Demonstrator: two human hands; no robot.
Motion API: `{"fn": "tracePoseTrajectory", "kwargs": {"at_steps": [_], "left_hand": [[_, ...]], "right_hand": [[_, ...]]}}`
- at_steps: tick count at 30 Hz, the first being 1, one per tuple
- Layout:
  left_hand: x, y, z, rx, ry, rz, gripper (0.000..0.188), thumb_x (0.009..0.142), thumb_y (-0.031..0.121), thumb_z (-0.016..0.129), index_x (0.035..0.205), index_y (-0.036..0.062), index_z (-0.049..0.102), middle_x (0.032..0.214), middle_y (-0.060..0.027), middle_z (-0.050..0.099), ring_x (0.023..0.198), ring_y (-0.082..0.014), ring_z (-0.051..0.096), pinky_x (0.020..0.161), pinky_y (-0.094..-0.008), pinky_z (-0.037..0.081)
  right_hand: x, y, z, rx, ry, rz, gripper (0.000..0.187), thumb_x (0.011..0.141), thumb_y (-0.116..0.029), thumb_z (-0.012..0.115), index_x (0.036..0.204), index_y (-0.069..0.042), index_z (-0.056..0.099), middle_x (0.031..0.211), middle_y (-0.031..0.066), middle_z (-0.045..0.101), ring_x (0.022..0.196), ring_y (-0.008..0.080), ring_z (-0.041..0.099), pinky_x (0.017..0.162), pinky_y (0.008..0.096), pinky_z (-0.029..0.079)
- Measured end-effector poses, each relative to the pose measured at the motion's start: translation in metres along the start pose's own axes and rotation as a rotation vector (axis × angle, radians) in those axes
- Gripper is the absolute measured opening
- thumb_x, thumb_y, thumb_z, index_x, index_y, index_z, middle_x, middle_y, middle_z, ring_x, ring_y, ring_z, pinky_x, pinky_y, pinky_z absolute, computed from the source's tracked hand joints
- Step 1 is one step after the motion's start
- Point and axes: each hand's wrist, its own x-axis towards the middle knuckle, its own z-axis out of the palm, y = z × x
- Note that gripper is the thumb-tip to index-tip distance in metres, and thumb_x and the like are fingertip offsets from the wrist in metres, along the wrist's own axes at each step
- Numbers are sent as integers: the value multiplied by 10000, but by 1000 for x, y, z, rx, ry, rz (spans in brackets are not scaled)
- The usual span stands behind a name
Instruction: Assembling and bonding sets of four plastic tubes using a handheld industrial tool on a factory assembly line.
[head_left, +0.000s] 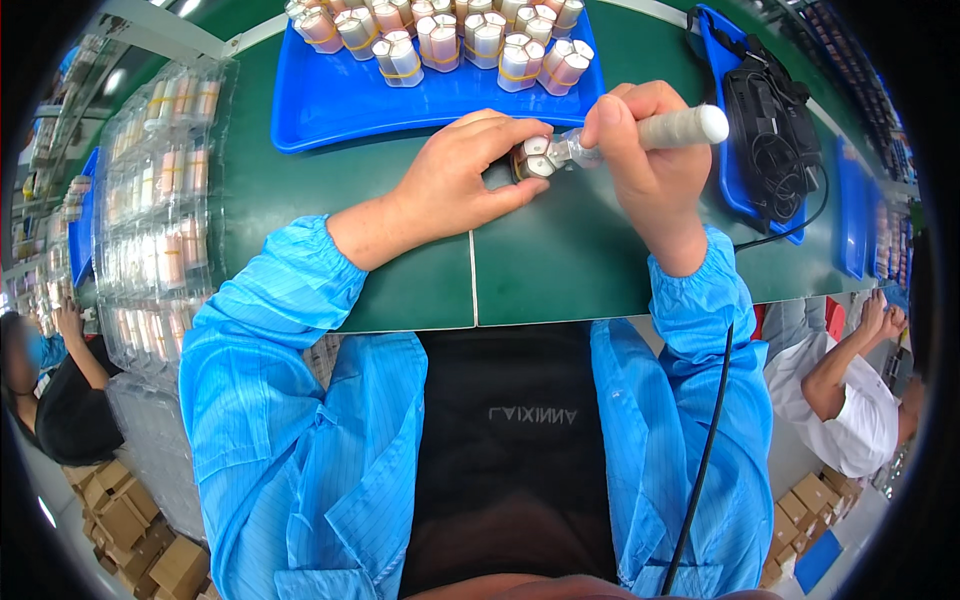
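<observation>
My left hand [462, 172] grips a small bundle of cylindrical battery cells [537, 150] on the green table, thumb and fingers on either side of it. The white tops of the cells face up. In my right hand [645, 150] is a hand tool with a thick, pale wrapped handle [680, 128] and a rounded white end. Its narrow front end points left, at the tops of the cells; whether it touches them I cannot tell. Just beyond, a blue tray [350, 112] holds several similar bundles [440, 42], each with a yellowish band around it.
Clear plastic trays [160, 240] with more cell bundles stand along the left. At the right, a blue tray [735, 170] holds black devices and coiled cables [770, 150]. A black cable [700, 470] hangs along my right sleeve. Other people sit at both sides, near cardboard boxes [125, 520].
</observation>
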Motion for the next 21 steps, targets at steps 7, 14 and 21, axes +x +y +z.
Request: {"fn": "tracePoseTrajectory", "kwargs": {"at_steps": [7,14,21], "left_hand": [[-2,0,-1,13,-18,9,495,758,144,793,1207,37,616,1058,-126,682,933,-298,653,840,-377,533],[1,7,3,-143,54,-1,530,747,150,806,1213,19,592,1126,-147,642,956,-299,656,876,-370,548],[-3,1,0,21,-31,-77,527,747,161,822,1203,18,600,1067,-130,650,928,-290,665,823,-360,563]], "right_hand": [[-1,-3,0,-2,-38,-30,184,942,-141,694,814,-52,596,646,12,621,567,80,569,504,240,436],[12,0,-17,148,128,130,207,1033,-196,523,882,-55,534,762,67,669,558,35,465,510,197,379],[8,-2,-12,244,50,113,209,1020,-218,584,881,-62,591,730,11,661,573,33,522,499,196,402]]}}
